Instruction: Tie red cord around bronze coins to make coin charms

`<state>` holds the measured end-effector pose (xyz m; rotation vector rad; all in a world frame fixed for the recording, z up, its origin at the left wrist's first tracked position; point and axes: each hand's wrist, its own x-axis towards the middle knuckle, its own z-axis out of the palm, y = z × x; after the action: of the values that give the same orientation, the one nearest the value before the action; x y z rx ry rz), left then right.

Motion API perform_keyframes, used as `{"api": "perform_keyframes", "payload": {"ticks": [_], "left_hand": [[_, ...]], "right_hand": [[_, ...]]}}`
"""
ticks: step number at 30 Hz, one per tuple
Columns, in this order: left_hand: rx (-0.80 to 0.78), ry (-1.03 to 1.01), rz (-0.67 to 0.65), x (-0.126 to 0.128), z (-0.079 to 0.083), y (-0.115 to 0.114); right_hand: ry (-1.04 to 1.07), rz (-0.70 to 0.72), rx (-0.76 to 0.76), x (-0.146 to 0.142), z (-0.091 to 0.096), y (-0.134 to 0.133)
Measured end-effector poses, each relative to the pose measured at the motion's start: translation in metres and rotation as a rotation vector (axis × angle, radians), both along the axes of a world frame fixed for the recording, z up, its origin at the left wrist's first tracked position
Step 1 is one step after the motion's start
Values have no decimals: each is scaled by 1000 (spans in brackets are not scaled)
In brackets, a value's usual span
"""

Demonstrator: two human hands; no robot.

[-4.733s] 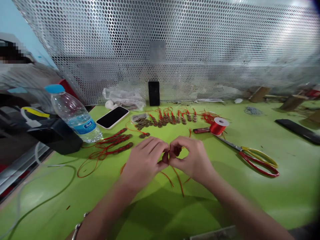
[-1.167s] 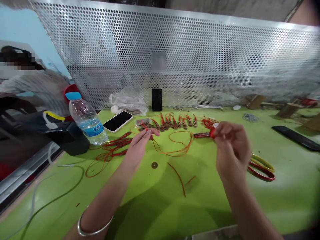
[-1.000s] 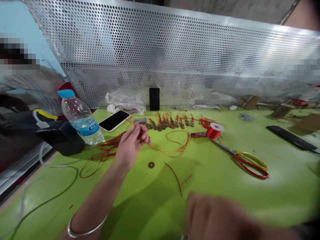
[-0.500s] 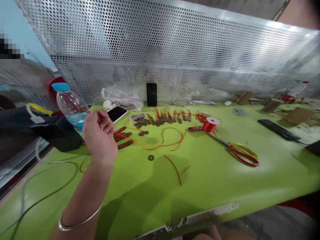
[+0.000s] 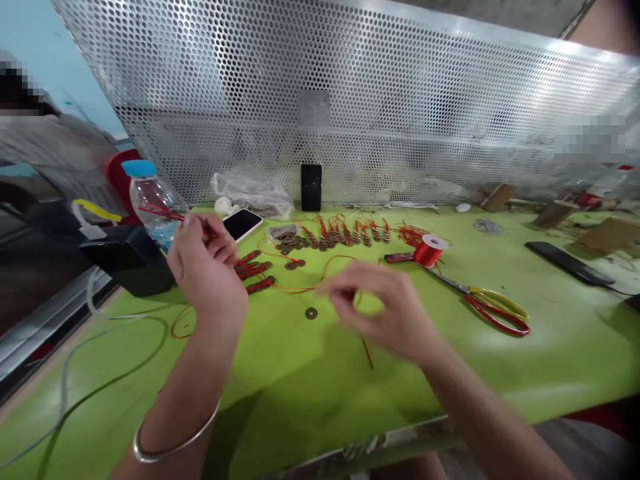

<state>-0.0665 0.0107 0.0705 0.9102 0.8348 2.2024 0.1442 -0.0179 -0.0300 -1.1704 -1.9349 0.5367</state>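
My left hand (image 5: 207, 267), at left above the table, has its fingers closed on a red cord (image 5: 163, 212) whose ends stick out to the left. My right hand (image 5: 385, 303) hovers at mid-table, motion-blurred, thumb and forefinger curled into a pinch beside the thin orange-red thread (image 5: 290, 289). Whether it grips anything is unclear. A loose holed coin (image 5: 311, 313) lies between my hands. Red-corded coin strings (image 5: 253, 270) lie behind my left hand. Farther back are a coin pile (image 5: 287, 241) and a row of tied coin bundles (image 5: 345, 235).
Right of the bundles stand a spool of red thread (image 5: 429, 252) and scissors (image 5: 480, 303) with red and yellow handles. A bottle (image 5: 155, 197) and a black box (image 5: 127, 260) are at left. Phones (image 5: 243, 225) and a perforated metal screen (image 5: 380, 100) are behind.
My right hand has come into view from the lower right, over the thread and short cord pieces. My left hand still holds the red cord. The whole view has shifted slightly.
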Motion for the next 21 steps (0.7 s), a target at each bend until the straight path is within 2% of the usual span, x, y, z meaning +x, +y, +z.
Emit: {"api": "perform_keyframes", "payload": {"ticks": [3, 5, 7, 11, 15, 18, 21], "left_hand": [[45, 21, 26, 0, -1, -1], [59, 27, 33, -3, -1, -1], [48, 13, 25, -5, 0, -1], [12, -39, 20, -10, 5, 0], [-17, -105, 81, -16, 14, 0], [-34, -149, 131, -19, 19, -1], [-51, -156, 122, -20, 21, -2]], "right_hand": [[-640, -22, 29, -8, 23, 68], [-748, 10, 18, -10, 26, 90], [-790, 54, 10, -13, 19, 97], [-854, 79, 36, -20, 4, 91], [-861, 46, 60, -22, 2, 91], [-821, -30, 65, -5, 9, 99], [-743, -216, 81, 32, 21, 107]]}}
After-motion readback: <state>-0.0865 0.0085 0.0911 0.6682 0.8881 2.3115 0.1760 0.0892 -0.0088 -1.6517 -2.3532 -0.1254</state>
